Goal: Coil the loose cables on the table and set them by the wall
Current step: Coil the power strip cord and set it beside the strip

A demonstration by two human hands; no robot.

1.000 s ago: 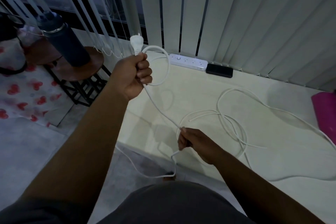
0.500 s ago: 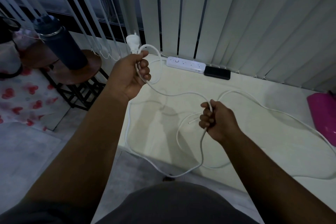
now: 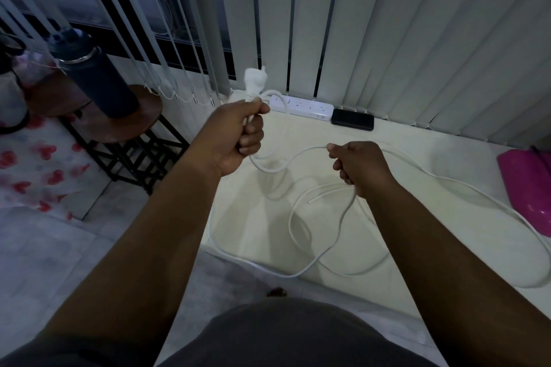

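Note:
A long white cable (image 3: 325, 256) lies in loose loops over the cream table (image 3: 417, 247). My left hand (image 3: 238, 134) is raised above the table's left side, shut on the cable just below its white plug (image 3: 255, 80), which sticks up above my fist with a small loop beside it. My right hand (image 3: 357, 167) is held to the right at about the same height, shut on a further stretch of the same cable. A slack length sags between the two hands. The rest trails right and back over the tabletop, one loop hanging past the front edge.
A white power strip (image 3: 304, 106) and a black flat device (image 3: 353, 120) lie at the table's back edge against the vertical blinds (image 3: 387, 39). A pink object (image 3: 527, 185) sits at the right edge. Left of the table stands a round wooden stool (image 3: 119, 122) bearing a dark bottle (image 3: 98, 77).
My right hand has risen from the table's front edge and moved up and right with the cable in it, drawing more length into the air. My left hand has kept the plug end.

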